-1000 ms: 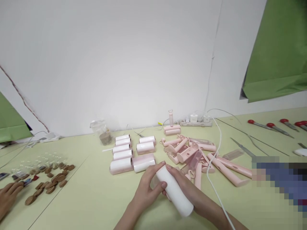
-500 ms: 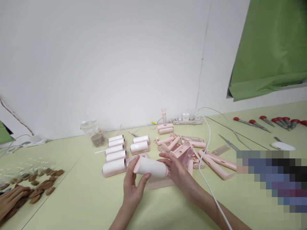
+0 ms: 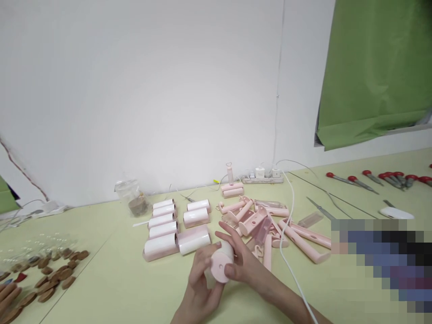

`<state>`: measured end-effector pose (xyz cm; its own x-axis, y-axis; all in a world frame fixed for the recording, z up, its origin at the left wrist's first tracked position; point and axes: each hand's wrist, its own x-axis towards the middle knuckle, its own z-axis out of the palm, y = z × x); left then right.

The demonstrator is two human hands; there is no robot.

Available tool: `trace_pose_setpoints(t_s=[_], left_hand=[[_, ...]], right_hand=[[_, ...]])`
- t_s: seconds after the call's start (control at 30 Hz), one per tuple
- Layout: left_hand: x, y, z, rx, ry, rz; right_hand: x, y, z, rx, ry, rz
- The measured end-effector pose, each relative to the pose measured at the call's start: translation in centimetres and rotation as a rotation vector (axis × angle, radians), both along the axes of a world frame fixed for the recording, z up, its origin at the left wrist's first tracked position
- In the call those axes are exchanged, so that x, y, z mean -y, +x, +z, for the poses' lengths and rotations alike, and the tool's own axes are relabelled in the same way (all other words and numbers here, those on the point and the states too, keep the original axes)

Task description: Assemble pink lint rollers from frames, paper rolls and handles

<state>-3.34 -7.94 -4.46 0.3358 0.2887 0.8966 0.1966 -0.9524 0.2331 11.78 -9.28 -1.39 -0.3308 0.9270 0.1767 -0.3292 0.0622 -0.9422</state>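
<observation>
A white lint roller roll (image 3: 227, 250) with a round pink end cap (image 3: 221, 266) is held between my two hands, its capped end facing me. My left hand (image 3: 203, 276) grips it from the left, the fingers slightly blurred. From the right, my right hand (image 3: 241, 261) holds it with the thumb on the cap's edge and two fingers stretched out beyond. Just behind my left hand lies another white roll (image 3: 195, 243) with a pink cover. A row of similar white rolls (image 3: 161, 245) is to its left. Right of my hands lies a pile of pink roller handles (image 3: 253, 220).
An assembled pink roller (image 3: 232, 189) stands near a power strip (image 3: 262, 179) by the wall. A white cable (image 3: 286, 252) runs past my right forearm. Red-ended tools (image 3: 353, 180) lie right; at left, another person's hand (image 3: 8, 297) is beside brown pieces (image 3: 47, 288).
The held roll has turned from lying sideways to pointing its capped end at me. My right thumb has come onto the cap. The covered roll behind my left hand now shows fully.
</observation>
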Motion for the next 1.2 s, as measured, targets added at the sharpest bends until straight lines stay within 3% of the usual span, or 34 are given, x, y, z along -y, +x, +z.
trace_pose_setpoints(t_s=[0.17,0.23,0.33,0.4,0.53,0.73,0.9,1.07,1.2], left_hand=[[-0.2,-0.5,0.5,-0.102,-0.051,-0.006],[-1.1,-1.5,1.2,-0.187,-0.136,0.144],[-3.1,-3.5,2.4,-0.381,-0.334,0.475],[-4.6,-4.6,3.1,-0.545,-0.396,0.562],[-6.6,-5.6,4.1,-0.752,-0.522,0.488],[-7.1,-4.7,4.7,-0.669,-0.644,0.419],[-7.2,-3.9,3.9,-0.547,-0.708,0.422],[-7.4,-3.7,2.7,-0.472,-0.754,0.418],[-7.3,-3.8,2.2,-0.386,-0.69,0.521]], right_hand=[[-0.3,0.3,0.0,0.079,0.107,-0.155],[-0.6,0.7,0.6,-0.017,0.121,-0.245],[-1.1,1.5,1.9,-0.361,0.05,-0.35],[-1.2,2.0,2.7,-0.598,-0.046,-0.32],[-1.1,2.3,3.9,-0.783,-0.144,-0.206],[-1.2,2.4,4.2,-0.836,-0.047,-0.277],[-1.7,2.8,3.8,-0.872,-0.085,-0.183],[-1.7,2.8,3.7,-0.817,-0.098,-0.173],[-1.4,2.4,4.0,-0.842,-0.124,-0.193]])
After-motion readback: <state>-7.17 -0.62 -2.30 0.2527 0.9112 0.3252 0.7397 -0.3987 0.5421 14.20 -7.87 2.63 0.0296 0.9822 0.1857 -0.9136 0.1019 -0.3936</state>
